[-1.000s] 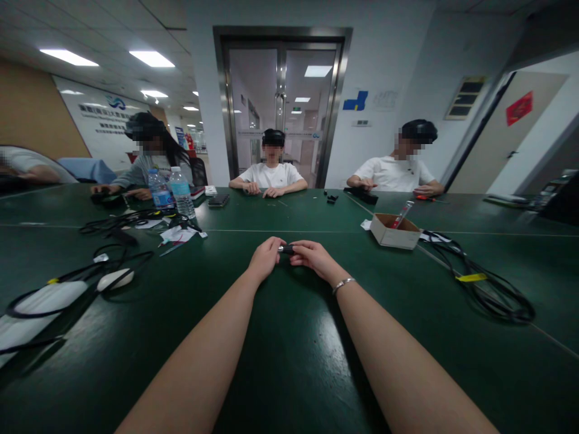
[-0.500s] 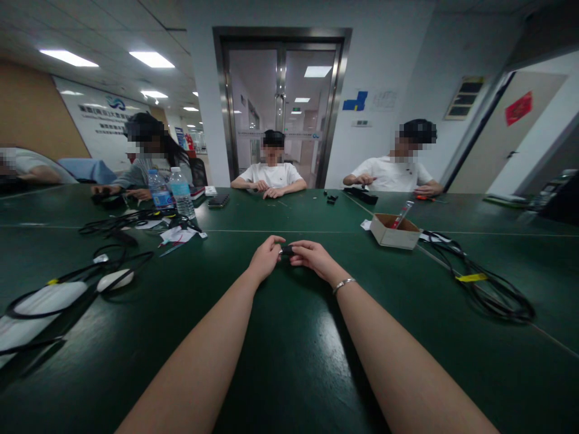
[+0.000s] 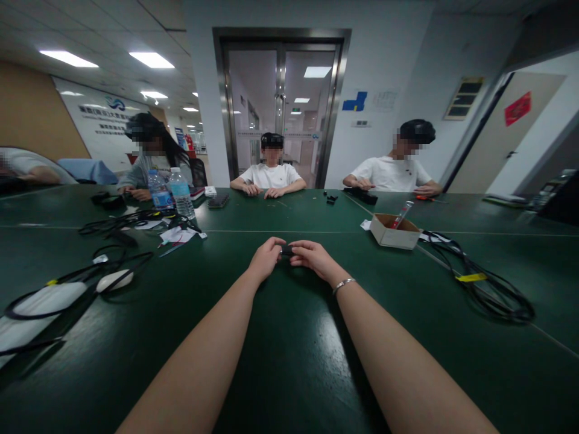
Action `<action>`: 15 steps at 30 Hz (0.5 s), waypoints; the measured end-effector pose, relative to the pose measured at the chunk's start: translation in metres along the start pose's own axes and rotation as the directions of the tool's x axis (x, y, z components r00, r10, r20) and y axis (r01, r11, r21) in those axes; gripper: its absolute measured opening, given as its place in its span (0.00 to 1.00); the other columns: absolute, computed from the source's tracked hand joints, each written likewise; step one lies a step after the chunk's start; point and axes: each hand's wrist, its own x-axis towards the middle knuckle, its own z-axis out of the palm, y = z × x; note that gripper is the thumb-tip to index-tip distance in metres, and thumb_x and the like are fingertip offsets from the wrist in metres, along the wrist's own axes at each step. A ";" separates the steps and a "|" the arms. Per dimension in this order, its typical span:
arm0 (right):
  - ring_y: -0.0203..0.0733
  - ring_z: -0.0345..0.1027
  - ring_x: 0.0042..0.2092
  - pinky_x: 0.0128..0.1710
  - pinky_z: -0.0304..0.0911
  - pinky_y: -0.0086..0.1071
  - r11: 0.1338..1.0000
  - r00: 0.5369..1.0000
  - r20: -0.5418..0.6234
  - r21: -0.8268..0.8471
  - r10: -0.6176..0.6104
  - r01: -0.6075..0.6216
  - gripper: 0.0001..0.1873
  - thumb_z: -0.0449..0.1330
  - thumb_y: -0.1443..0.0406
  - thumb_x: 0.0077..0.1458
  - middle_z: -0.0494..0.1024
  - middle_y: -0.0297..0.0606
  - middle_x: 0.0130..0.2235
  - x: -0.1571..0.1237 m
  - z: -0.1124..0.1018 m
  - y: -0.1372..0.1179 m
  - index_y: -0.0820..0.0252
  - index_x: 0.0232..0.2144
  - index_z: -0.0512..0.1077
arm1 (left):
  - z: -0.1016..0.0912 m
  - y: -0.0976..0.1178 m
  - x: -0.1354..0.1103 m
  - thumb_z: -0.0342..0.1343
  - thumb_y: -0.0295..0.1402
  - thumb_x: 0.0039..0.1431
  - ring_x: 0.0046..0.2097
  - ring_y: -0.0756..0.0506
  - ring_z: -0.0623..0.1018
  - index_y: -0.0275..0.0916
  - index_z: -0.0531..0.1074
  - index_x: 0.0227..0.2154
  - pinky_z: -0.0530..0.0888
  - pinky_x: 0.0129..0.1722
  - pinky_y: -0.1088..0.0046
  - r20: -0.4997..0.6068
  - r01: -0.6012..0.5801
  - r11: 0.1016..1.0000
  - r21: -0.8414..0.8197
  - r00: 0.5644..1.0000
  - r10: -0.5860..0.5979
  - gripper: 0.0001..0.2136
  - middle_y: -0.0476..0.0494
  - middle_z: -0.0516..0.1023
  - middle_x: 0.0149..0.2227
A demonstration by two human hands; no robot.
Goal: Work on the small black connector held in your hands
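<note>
Both my hands meet over the green table [image 3: 289, 337], pinching a small black object [image 3: 286, 249] between them. The object is short and dark, with a shiny bit at its left end; it is too small to tell its kind. My left hand [image 3: 266, 258] closes on that left end with thumb and forefinger. From the other side, the fingers of my right hand [image 3: 312, 258] grip its right end. A silver bracelet [image 3: 344, 286] circles my right wrist. The fingers cover part of the object.
To the right stand an open cardboard box [image 3: 394, 236] and a coil of black cable [image 3: 502, 295]. Tangled cables [image 3: 122, 223], a white mouse [image 3: 115, 281], a white keyboard [image 3: 40, 313] and two water bottles [image 3: 181, 194] lie or stand at left. Several people sit across the table.
My hands and the black object stay in place. Across the table, the middle person's hands have moved apart, and the person at left has drawn a hand back from a black item.
</note>
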 end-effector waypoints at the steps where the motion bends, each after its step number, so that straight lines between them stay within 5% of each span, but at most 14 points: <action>1: 0.33 0.72 0.25 0.28 0.73 0.23 1.000 1.000 0.003 -0.006 0.001 -0.001 0.08 0.58 0.77 0.55 0.76 0.40 0.27 0.000 0.000 0.000 0.69 0.38 0.72 | 0.000 0.000 0.000 0.44 0.38 0.60 0.25 0.50 0.67 0.40 0.71 0.40 0.62 0.25 0.76 0.006 -0.002 1.000 0.010 1.000 0.002 0.14 0.51 0.67 0.22; 15: 0.33 0.72 0.25 0.28 0.73 0.23 1.000 1.000 0.002 0.008 -0.017 0.017 0.08 0.57 0.78 0.55 0.76 0.40 0.29 -0.002 0.001 -0.001 0.68 0.38 0.71 | 0.000 0.005 -0.001 0.44 0.37 0.59 0.24 0.50 0.67 0.39 0.72 0.39 0.62 0.24 0.76 0.007 -0.007 1.000 0.020 1.000 0.007 0.14 0.51 0.67 0.22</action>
